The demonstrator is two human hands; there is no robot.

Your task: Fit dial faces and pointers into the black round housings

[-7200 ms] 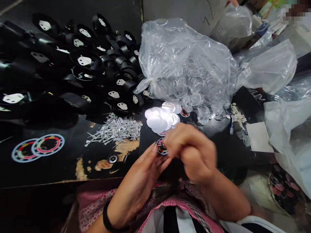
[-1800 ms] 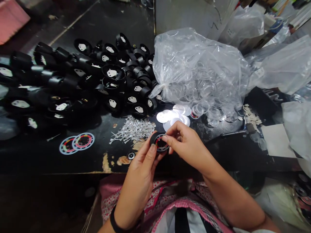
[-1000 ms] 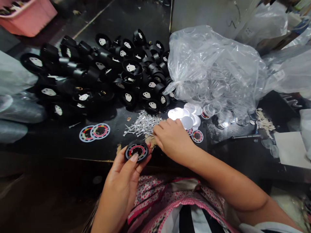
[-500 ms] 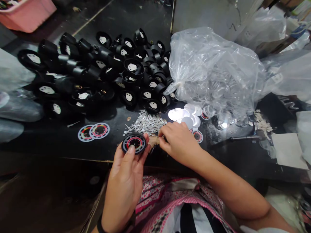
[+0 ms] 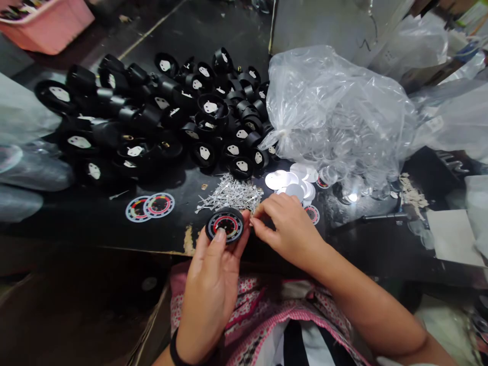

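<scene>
A round black gauge (image 5: 227, 224) with a red and white printed dial sits in my left hand (image 5: 213, 274), my thumb resting on the dial face. Just right of it, my right hand (image 5: 287, 223) is closed in a pinch between thumb and forefinger. Whatever lies between those fingertips is too small to make out. Behind the gauge lies a pile of small silvery needles (image 5: 231, 193). Beyond my right fingers are overlapping silver discs (image 5: 293, 183), with one printed dial disc (image 5: 311, 214) beside them.
Many black gauge housings (image 5: 209, 109) crowd the table's back left. A clear plastic bag (image 5: 335, 96) of transparent discs bulges at the back right. Two printed dials (image 5: 159, 205) lie left. A thin tool (image 5: 385, 217) and white paper (image 5: 453, 236) lie right; a pink bin (image 5: 53, 25) stands far left.
My left hand has moved right with the gauge, close to my right fingertips. My right hand stays pinched in almost the same place.
</scene>
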